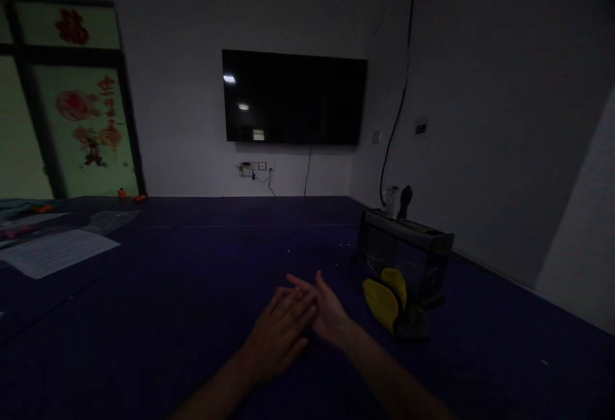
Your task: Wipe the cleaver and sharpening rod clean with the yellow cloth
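Observation:
My left hand (279, 337) lies over my right hand (324, 308) in front of me, above a dark blue table surface (192, 292). Both hands have their fingers stretched out and hold nothing. The left fingers rest across the right palm. Just to the right of the hands lie two yellow insole-shaped pieces (384, 298) leaning against a dark grey box (403, 253). A dark rounded object (412, 324) sits beside the yellow pieces.
A printed paper sheet (55, 251) and a clear plastic bag (113, 219) lie at the far left. A black wall screen (294, 98) hangs ahead. A small bottle and a dark object (398, 202) stand on the box. The room is dim.

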